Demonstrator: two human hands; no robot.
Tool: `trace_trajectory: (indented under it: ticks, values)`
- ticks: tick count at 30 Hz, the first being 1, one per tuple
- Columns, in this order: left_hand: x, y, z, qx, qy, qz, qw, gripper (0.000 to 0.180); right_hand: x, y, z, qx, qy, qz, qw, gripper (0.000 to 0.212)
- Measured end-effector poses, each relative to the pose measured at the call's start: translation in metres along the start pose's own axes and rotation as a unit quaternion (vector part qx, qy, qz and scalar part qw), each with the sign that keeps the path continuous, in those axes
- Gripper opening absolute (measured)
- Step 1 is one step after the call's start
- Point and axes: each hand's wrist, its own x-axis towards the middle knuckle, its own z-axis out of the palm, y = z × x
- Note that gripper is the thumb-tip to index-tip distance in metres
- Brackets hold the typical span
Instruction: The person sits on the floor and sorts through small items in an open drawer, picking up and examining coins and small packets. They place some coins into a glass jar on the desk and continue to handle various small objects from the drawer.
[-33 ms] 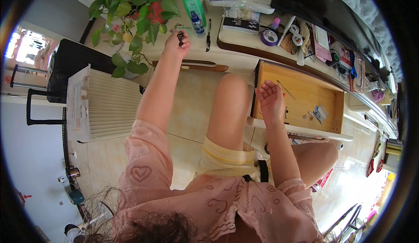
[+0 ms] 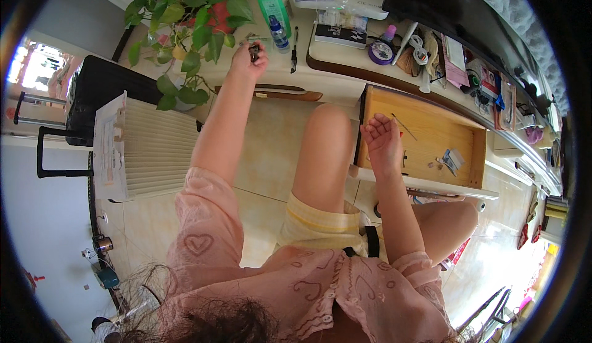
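Observation:
My left hand (image 2: 246, 64) is at the front edge of the white cabinet top, closed around a small dark object (image 2: 254, 52) whose kind I cannot make out. Right beyond it stand a small blue-capped spray bottle (image 2: 279, 38) and a tall green bottle (image 2: 272, 4). A black pen (image 2: 294, 50) lies to their right. My right hand (image 2: 383, 139) hovers by the left side of a pulled-out wooden drawer (image 2: 444, 121), palm up, fingers loosely curled and nothing visible in them. Inside the drawer are a thin dark stick (image 2: 404, 127) and a small blue-and-white packet (image 2: 453, 160).
A trailing plant (image 2: 191, 35) hangs over the cabinet's left end. Below it stand a pale ribbed suitcase (image 2: 157, 149) and a black case (image 2: 111, 90). Purple tape (image 2: 381, 52), white cable (image 2: 419, 50) and other small items crowd the cabinet top before a black screen (image 2: 456, 16).
My left hand has shifted very slightly to the left, still closed on the small dark object. My right hand and the drawer look the same.

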Motion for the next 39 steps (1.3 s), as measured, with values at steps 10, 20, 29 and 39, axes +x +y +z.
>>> trace_trajectory:
  ticks: [10,20,29,39]
  values:
    - [0.028,0.022,0.007,0.131,0.007,0.037,0.991,0.009,0.011,-0.001,0.019,-0.037,-0.008,0.014,0.999,0.032]
    - [0.030,0.027,0.003,0.399,0.002,0.157,0.903,0.020,0.061,0.048,0.141,-0.082,-0.212,0.109,0.968,0.029]
    - [0.053,0.012,-0.010,0.800,0.101,0.423,0.413,0.015,0.076,0.087,0.138,-0.102,-0.246,0.182,0.947,0.028]
    - [0.058,0.001,-0.026,0.736,0.055,0.553,0.388,0.012,0.078,0.084,0.145,-0.058,-0.221,0.191,0.955,0.030]
